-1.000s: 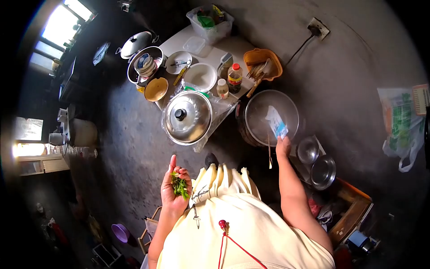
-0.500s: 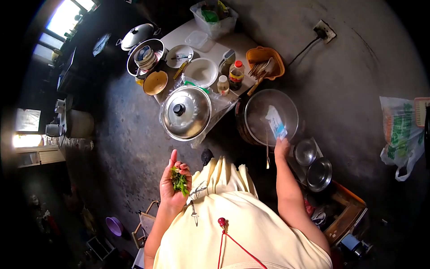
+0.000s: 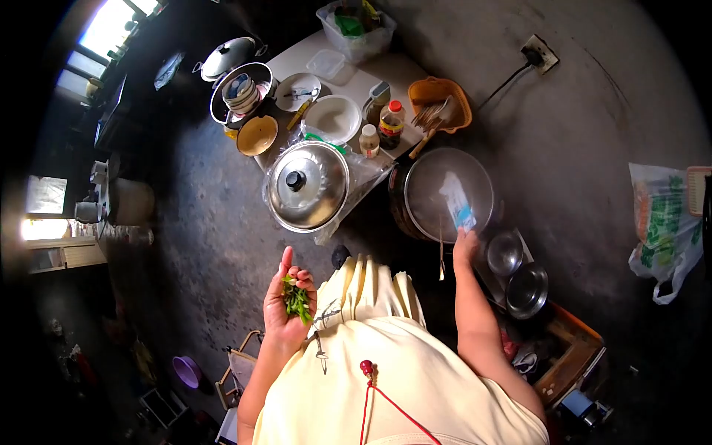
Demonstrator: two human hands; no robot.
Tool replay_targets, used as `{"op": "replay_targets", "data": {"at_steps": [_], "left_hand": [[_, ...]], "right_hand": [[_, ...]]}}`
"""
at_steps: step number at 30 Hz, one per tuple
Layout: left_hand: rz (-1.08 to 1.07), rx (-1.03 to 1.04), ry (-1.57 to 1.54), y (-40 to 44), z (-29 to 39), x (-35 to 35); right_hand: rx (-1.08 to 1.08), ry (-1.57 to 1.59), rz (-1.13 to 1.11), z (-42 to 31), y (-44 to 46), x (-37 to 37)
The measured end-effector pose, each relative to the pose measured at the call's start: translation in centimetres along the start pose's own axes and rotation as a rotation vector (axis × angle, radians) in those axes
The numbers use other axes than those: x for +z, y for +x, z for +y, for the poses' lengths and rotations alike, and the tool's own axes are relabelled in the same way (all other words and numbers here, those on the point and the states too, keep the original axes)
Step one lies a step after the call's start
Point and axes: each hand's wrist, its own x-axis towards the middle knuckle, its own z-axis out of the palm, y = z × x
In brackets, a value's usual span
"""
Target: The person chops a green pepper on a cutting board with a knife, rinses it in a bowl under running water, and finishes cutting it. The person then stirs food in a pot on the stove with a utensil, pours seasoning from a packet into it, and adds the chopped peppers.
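Note:
My left hand is in front of my yellow top, its fingers curled round a small bunch of cut greens. Its index finger points up, away from the greens. At the right, my right hand is closed on the lower end of a white-and-blue packet. The packet is over the wide round pan, whose contents look hazy and grey. A thin, light-coloured utensil hangs over the pan's near rim, left of my right hand.
A lidded steel pot sits at the near corner of the table, with bowls, a sauce bottle and an orange basket beyond it. Two metal bowls stand right of my right arm. A plastic bag hangs at the far right.
Both hands keep nearly the same place and grip. The right hand with the packet has shifted very slightly; the camera view has moved a little.

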Motion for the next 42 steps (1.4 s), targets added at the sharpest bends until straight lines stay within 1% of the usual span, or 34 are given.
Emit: {"op": "replay_targets", "data": {"at_steps": [2, 5, 7, 8, 10, 14, 16, 17, 20, 22, 26, 28, 31, 34, 36, 38, 42], "left_hand": [[0.010, 0.008, -0.002, -0.1, 0.0, -0.1], [-0.007, 0.005, -0.003, 0.0, -0.1, -0.2], [-0.013, -0.001, -0.003, 0.1, -0.1, -0.2], [-0.017, 0.002, -0.005, 0.1, -0.1, -0.1], [-0.017, -0.004, -0.019, 0.0, -0.1, -0.1], [-0.008, 0.008, -0.010, 0.0, -0.1, -0.1], [-0.006, -0.009, -0.015, 0.0, -0.1, -0.1], [-0.006, -0.010, -0.015, 0.0, -0.1, -0.1], [-0.018, 0.007, 0.000, -0.2, -0.2, 0.0], [-0.012, -0.001, -0.014, -0.2, -0.2, 0.1], [-0.020, 0.004, 0.002, -0.2, -0.2, -0.1], [-0.020, -0.008, -0.009, -0.3, -0.2, 0.0], [-0.014, -0.002, 0.004, -0.6, -0.3, 0.3], [-0.018, -0.004, -0.001, -0.6, -0.2, 0.0], [-0.014, -0.003, 0.004, -0.6, -0.2, 0.0], [-0.010, 0.006, 0.005, -0.6, -0.1, -0.2], [-0.014, -0.002, 0.004, -0.7, -0.2, -0.1]], "right_hand": [[-0.007, 0.010, 0.041, 0.1, 0.1, -0.2], [0.018, -0.065, -0.003, 0.1, 0.2, -0.7], [-0.053, -0.145, -0.088, 0.6, 0.1, -0.4], [-0.058, -0.143, -0.086, 0.1, 0.3, -0.5], [-0.017, -0.036, 0.004, -0.4, 0.1, -0.9], [-0.044, -0.016, 0.051, -1.1, -0.2, -1.6], [-0.040, -0.140, -0.080, 0.3, 0.1, -0.3], [-0.040, -0.140, -0.080, 0.2, 0.0, -0.5], [0.007, -0.052, -0.027, -0.5, -0.1, -0.9], [-0.061, -0.050, 0.055, -0.6, -0.1, -1.3], [-0.089, -0.018, 0.077, -0.8, -0.1, -1.5], [-0.150, -0.093, -0.031, 0.9, 0.3, 0.0], [-0.114, -0.108, -0.017, 0.9, 0.6, 0.4], [-0.102, -0.104, -0.005, -1.3, 0.0, -1.6], [-0.121, -0.103, -0.001, -1.4, 0.1, -1.9], [-0.088, -0.097, -0.008, -1.6, 0.0, -1.9], [-0.102, -0.115, -0.025, 0.2, 0.1, 0.0]]}}
